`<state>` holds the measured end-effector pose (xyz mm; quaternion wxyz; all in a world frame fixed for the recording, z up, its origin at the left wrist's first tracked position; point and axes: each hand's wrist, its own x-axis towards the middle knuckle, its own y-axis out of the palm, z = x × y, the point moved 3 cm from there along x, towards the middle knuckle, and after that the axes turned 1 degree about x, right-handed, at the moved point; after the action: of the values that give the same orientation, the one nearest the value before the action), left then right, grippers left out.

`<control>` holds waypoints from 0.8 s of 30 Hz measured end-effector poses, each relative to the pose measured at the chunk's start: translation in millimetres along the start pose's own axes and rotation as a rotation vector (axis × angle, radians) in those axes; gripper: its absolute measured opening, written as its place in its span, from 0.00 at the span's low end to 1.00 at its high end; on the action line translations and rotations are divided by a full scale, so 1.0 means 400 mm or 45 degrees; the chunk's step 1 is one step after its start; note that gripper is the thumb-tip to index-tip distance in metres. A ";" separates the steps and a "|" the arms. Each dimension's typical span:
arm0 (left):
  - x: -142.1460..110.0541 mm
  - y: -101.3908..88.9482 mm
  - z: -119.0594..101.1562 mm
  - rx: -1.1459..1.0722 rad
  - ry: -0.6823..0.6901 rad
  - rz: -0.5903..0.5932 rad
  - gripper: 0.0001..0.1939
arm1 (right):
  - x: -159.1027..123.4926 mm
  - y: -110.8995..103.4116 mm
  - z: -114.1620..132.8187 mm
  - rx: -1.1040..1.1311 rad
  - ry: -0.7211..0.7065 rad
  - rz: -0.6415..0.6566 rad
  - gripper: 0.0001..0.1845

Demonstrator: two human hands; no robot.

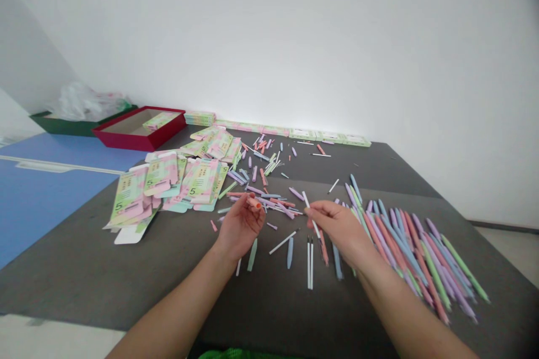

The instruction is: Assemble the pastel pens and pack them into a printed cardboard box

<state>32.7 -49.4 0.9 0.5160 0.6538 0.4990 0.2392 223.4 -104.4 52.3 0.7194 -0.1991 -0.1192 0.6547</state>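
Left hand (241, 225) is up off the table, fingers curled around a short coral pen piece (254, 203), with its tip showing above the fingertips. Right hand (340, 228) is just beside it, thumb and fingertips (309, 212) pinched on or right at a thin white refill (312, 221) — contact is hard to confirm at this angle. The refill angles down past the fingers toward the table. A loose spread of pastel pen parts (265, 179) lies just ahead of both hands, some thin lilac and white pieces running almost up to the fingertips. Directly below the hands: a pale green pen piece (252, 254), a white refill (283, 242), a blue pen barrel (289, 252) and two black-tipped white refills (310, 262), side by side. Right of the right hand is a fanned pile of long pastel pen barrels (416, 258). Flat printed pink-and-green cartons (168, 179) are heaped left on the gray table (105, 269), more lined up along the far edge (286, 132). Behind them: a red box (138, 129) holding one carton, and a green box (71, 126) with a plastic bag (86, 102).
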 end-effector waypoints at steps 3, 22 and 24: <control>0.004 -0.005 -0.035 0.010 0.122 -0.052 0.11 | 0.040 -0.008 -0.034 -0.401 -0.069 0.014 0.10; 0.009 -0.009 -0.035 0.050 0.124 -0.068 0.10 | 0.161 0.069 -0.137 -1.149 -0.210 0.189 0.10; 0.010 -0.011 -0.032 0.057 0.118 -0.071 0.10 | 0.164 0.083 -0.144 -1.176 -0.208 0.201 0.11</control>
<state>21.6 -40.3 0.4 0.4839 0.6393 0.5458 0.2435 226.2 -44.9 -19.8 0.4919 -0.4543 -0.4386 0.5994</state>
